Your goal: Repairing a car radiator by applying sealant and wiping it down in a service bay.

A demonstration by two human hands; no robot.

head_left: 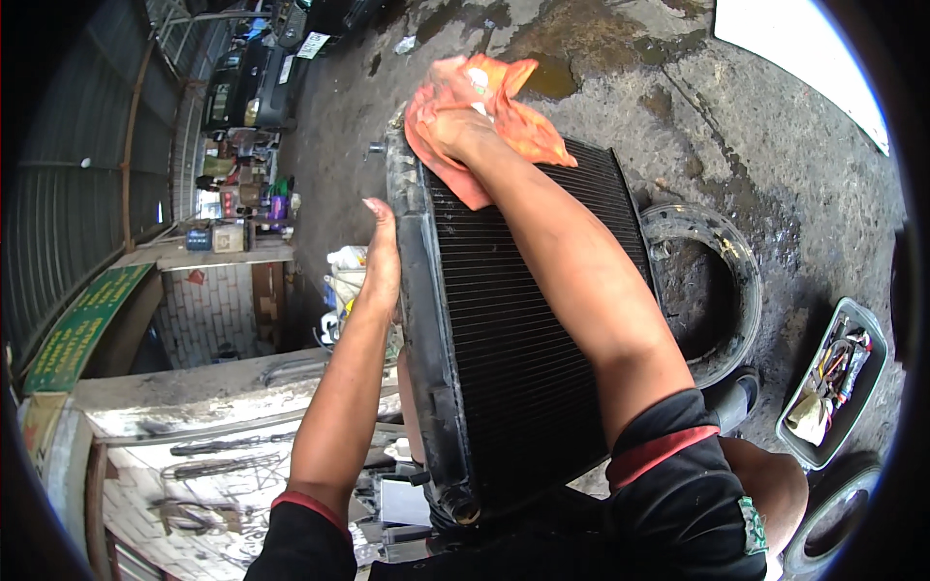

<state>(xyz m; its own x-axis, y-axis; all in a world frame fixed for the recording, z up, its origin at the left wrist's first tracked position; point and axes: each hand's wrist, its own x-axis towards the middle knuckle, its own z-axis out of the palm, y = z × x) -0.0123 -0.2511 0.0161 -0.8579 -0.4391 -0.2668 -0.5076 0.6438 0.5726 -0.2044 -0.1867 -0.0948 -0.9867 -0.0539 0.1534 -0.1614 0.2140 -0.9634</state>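
Observation:
A black car radiator (523, 320) with fine fins and a dark side tank (418, 281) stands tilted in front of me, its lower end close to my body. My left hand (385, 254) steadies it at the left tank, thumb pointing up along the side; its other fingers are mostly hidden. At the far end, my right hand (457, 128) is closed round a crumpled orange cloth (523, 121). The cloth lies against the radiator's far left corner, and part of it drapes over the fins. My right forearm crosses above the core.
A tyre (741, 290) lies right of the radiator, beside a shoe (738, 399). Farther right sits a grey bin (785, 433) of tools, with another tyre (794, 562) below. Wet patches (552, 77) mark the concrete. Bottles (279, 201) and a dark vehicle (281, 82) are at left.

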